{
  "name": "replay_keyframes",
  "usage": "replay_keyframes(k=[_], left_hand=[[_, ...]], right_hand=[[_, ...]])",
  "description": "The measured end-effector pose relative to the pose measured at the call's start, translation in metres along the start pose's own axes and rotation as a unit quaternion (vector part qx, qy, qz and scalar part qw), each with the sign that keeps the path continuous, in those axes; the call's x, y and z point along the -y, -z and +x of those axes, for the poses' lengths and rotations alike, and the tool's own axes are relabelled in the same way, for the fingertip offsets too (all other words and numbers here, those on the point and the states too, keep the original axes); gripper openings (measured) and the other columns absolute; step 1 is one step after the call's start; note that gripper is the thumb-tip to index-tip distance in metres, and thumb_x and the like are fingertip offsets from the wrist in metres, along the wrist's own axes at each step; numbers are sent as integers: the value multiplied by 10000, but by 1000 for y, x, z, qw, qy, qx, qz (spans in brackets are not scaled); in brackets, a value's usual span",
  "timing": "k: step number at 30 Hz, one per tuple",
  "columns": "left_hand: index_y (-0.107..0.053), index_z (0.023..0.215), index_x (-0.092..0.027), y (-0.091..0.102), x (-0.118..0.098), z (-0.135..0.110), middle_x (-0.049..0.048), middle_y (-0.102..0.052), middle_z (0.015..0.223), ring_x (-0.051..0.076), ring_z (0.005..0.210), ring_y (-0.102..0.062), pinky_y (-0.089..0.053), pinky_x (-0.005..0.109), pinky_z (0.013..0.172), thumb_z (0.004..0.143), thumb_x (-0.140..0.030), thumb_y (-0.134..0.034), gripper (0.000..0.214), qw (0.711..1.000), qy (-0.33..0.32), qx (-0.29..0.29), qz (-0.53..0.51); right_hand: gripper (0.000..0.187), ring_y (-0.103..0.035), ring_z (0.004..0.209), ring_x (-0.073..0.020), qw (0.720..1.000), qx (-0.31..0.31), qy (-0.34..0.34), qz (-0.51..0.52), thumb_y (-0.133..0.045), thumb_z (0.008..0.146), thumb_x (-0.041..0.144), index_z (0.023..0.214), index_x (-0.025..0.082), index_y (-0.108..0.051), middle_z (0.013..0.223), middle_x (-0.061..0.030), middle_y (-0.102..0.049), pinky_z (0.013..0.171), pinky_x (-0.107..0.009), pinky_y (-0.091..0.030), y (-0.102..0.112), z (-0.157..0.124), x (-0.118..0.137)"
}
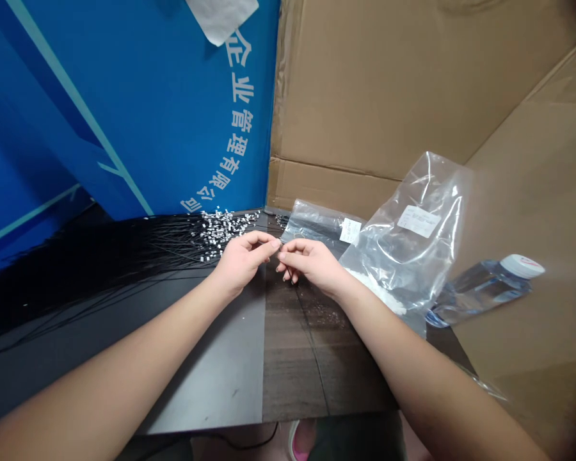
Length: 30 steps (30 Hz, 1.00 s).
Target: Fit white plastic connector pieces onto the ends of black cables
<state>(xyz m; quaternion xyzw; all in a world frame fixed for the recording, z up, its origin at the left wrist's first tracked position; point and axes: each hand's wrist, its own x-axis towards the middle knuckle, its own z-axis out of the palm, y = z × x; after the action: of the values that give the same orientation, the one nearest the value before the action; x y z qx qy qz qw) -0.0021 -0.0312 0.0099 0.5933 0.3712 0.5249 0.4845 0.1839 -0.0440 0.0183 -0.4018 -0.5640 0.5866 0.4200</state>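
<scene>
My left hand (242,261) and my right hand (312,262) meet at the fingertips above the far edge of a dark table. Both pinch one tiny item, mostly hidden by the fingers and too small to name. Just left of my left hand, a dense fan of thin black cables (100,269) spreads across the table. Their ends carry many small silver connectors (225,234). A thin black wire (312,346) runs from under my right hand toward the table's near edge.
A clear bag with a white label (408,237) and a flatter bag of black cables (317,224) lie to the right. A plastic water bottle (484,291) lies beyond them. Cardboard (365,83) and a blue printed banner (148,109) wall the back.
</scene>
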Motion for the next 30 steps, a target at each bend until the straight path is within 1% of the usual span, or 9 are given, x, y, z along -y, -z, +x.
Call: replay_keyframes(k=[3, 5, 8, 12, 17, 20, 23, 26, 30], left_hand=[[-793, 1033, -191, 1, 3, 1, 51, -739, 938, 171, 765, -602, -484, 316, 742, 856, -513, -802, 368, 999, -8, -7, 38], [-786, 1021, -190, 3, 6, 2, 67, -746, 973, 203, 843, -635, -492, 339, 798, 896, -502, -745, 339, 992, -35, -6, 122], [-782, 931, -203, 5, 10, 3, 69, -733, 975, 231, 896, -640, -483, 368, 849, 918, -436, -695, 249, 960, -76, 24, 270], [-787, 967, -206, 4, 18, 4, 71, -687, 967, 234, 869, -633, -486, 379, 825, 931, -388, -657, 226, 925, -86, 89, 359], [-800, 1111, -210, -7, 29, 6, 118, -684, 1117, 295, 1032, -629, -473, 446, 964, 972, -361, -609, 280, 872, -147, 119, 452], [-821, 1107, -227, -16, 31, 11, 130, -692, 1153, 316, 1046, -604, -444, 473, 986, 974, -386, -628, 284, 844, -165, 141, 490], [-845, 1021, -229, -23, 33, 19, 129, -711, 1117, 311, 1008, -592, -425, 482, 991, 969, -408, -654, 268, 842, -172, 158, 487], [-852, 938, -222, -26, 38, 28, 120, -728, 1074, 298, 982, -594, -435, 468, 984, 967, -379, -660, 250, 844, -174, 166, 480], [-848, 972, -186, -25, 40, 33, 114, -719, 1056, 286, 1013, -627, -486, 438, 982, 997, -348, -611, 288, 832, -167, 174, 500]], right_hand=[[294, -671, 562, -130, 1000, -30, 6, 7, -873, 760, 399, 822, 179, -688, 719, -34, -752, 483, -231, -495, 11, 1, 6], [265, -663, 563, -130, 997, -69, 18, 21, -857, 768, 377, 834, 188, -684, 723, -30, -746, 480, -236, -483, 22, 3, 10], [196, -630, 556, -107, 990, -128, 50, 33, -815, 794, 327, 841, 201, -673, 752, -24, -738, 488, -239, -469, 38, 7, 14], [174, -593, 538, -96, 980, -180, 64, 49, -780, 804, 301, 837, 212, -634, 727, -5, -702, 487, -245, -451, 51, 11, 16], [174, -567, 518, -89, 975, -203, 65, 68, -771, 804, 287, 825, 212, -616, 691, 12, -676, 483, -242, -442, 52, 14, 12], [168, -562, 521, -88, 973, -208, 61, 74, -764, 810, 281, 835, 212, -613, 691, 16, -671, 489, -241, -438, 51, 16, 8], [129, -564, 509, -83, 974, -205, 61, 73, -737, 841, 255, 838, 208, -617, 689, 18, -676, 486, -234, -425, 50, 18, 6], [106, -573, 499, -76, 976, -194, 63, 78, -723, 868, 226, 837, 201, -625, 687, 18, -688, 483, -225, -421, 48, 19, 3], [96, -578, 483, -75, 976, -191, 67, 84, -712, 891, 204, 842, 196, -630, 674, 25, -690, 469, -217, -416, 47, 21, 4]])
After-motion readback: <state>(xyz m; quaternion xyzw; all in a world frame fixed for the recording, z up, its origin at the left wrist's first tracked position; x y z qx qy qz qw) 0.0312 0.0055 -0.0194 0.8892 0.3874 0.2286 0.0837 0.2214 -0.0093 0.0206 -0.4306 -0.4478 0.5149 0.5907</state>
